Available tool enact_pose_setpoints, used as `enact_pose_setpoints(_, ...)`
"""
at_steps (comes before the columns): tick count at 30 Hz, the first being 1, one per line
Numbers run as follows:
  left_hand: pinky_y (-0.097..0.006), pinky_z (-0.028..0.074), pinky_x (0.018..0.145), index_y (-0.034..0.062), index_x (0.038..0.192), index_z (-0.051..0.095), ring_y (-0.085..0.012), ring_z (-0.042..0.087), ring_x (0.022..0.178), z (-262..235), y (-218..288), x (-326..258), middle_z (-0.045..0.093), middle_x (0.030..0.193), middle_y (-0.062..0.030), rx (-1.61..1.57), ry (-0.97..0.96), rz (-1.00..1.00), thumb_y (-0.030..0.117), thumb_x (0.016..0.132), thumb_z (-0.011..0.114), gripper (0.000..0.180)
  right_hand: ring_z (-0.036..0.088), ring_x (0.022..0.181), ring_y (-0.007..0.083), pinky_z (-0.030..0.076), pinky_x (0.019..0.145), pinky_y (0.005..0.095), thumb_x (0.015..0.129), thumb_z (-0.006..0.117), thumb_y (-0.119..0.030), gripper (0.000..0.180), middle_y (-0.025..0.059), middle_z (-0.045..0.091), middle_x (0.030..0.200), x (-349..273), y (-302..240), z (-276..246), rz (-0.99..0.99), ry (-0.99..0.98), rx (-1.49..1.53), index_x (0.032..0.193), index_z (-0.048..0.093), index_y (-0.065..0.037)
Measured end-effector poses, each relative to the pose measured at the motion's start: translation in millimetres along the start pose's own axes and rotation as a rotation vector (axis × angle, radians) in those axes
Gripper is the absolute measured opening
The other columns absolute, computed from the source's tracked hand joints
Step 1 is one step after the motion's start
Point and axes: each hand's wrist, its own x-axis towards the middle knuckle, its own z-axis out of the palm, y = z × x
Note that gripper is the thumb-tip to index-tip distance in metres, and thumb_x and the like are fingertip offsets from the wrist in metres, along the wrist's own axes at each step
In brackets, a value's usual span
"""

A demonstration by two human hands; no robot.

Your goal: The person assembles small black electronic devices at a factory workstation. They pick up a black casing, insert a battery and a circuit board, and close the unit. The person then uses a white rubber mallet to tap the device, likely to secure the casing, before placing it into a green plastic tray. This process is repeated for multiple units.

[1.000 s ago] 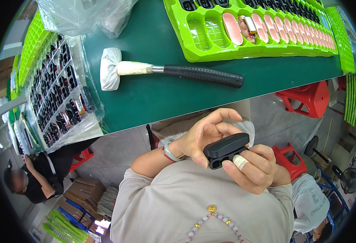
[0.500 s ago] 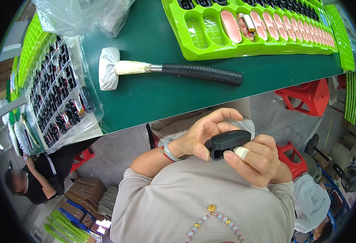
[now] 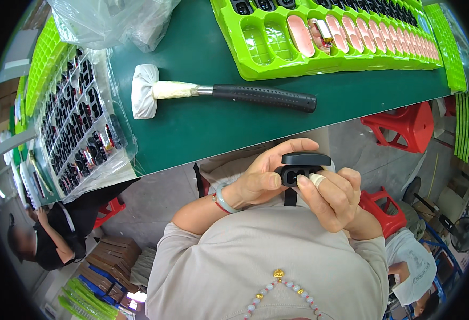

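Both hands are in front of my chest, gripping a small black earbud charging case (image 3: 297,172). Its lid (image 3: 306,158) is raised, and dark rounded hollows show inside. My left hand (image 3: 257,177) holds the case's left side, its thumb at the near left corner and its index finger curving behind the lid. At the other side, my right hand (image 3: 334,198) presses fingertips against the inner edge of the case. A white wrap (image 3: 316,181) circles one of its fingers. Just below the case shows a short dark strip (image 3: 291,198) I cannot identify.
A mallet (image 3: 229,95) with a cloth-wrapped head lies on the green table (image 3: 186,141). Beyond it stands a green tray (image 3: 320,69) of pink and black case parts. At left is a clear tray (image 3: 98,122) of black parts; red stools (image 3: 405,128) and co-workers are around.
The case has turned in my hands, and its lid now stands raised with the hollows showing. My right hand has shifted slightly up and left.
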Motion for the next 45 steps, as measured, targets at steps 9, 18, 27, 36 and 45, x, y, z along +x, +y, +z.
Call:
enact_pose_setpoints(9,-0.032,0.036,0.102,0.0032,0.136,0.026,-0.0223,0.052,0.115,-0.3,-1.3,-4.1,0.053,0.124,-0.0154,0.12,-0.061,0.018,0.031,0.056,0.083,0.102,0.05,0.076,0.0125,0.033,0.067,0.0303,0.074,0.064,-0.015,0.03,0.0017,0.045,0.093,5.4,-8.9,2.5,-0.026,0.08,-0.062,0.105,0.067,-0.014)
enact_pose_setpoints(18,-0.033,0.035,0.103,0.0039,0.136,0.026,-0.0244,0.052,0.115,0.1,-2.1,-3.9,0.053,0.123,-0.0165,0.158,-0.065,0.007,0.036,0.055,0.08,0.102,0.048,0.083,0.0154,0.033,0.065,0.0295,0.074,0.07,-0.014,0.028,0.0045,0.043,0.094,4.9,-11.1,-1.9,-0.079,0.02,-0.085,0.102,0.066,-0.013)
enact_pose_setpoints(27,-0.035,0.034,0.103,0.004,0.138,0.022,-0.0248,0.049,0.119,1.8,0.7,-5.7,0.051,0.126,-0.0188,0.212,-0.074,0.044,0.03,0.058,0.085,0.104,0.049,0.078,0.0105,0.029,0.066,0.0302,0.077,0.066,-0.021,0.026,-0.0016,0.044,0.091,0.7,-9.9,1.4,-0.022,0.064,-0.093,0.103,0.067,-0.02)
enact_pose_setpoints(36,-0.035,0.033,0.103,0.0036,0.138,0.021,-0.0248,0.048,0.12,-1.6,0.4,-3.2,0.05,0.127,-0.0199,0.147,-0.124,0.014,0.022,0.058,0.088,0.106,0.048,0.085,0.0137,0.028,0.065,0.0299,0.072,0.072,-0.017,0.023,-0.0006,0.047,0.092,-3.2,-6.5,4.4,-0.062,0.081,-0.077,0.095,0.067,-0.016)
enact_pose_setpoints(45,-0.034,0.03,0.105,-0.0011,0.139,0.024,-0.0263,0.044,0.124,19.5,17.0,-5.5,0.046,0.131,-0.0206,0.325,-0.067,0.041,0.02,0.072,0.076,0.087,0.048,0.085,0.0128,0.03,0.066,0.0304,0.073,0.069,-0.016,0.02,-0.0016,0.048,0.091,-10.3,3.6,15.7,-0.102,0.15,-0.038,0.092,0.068,-0.016)
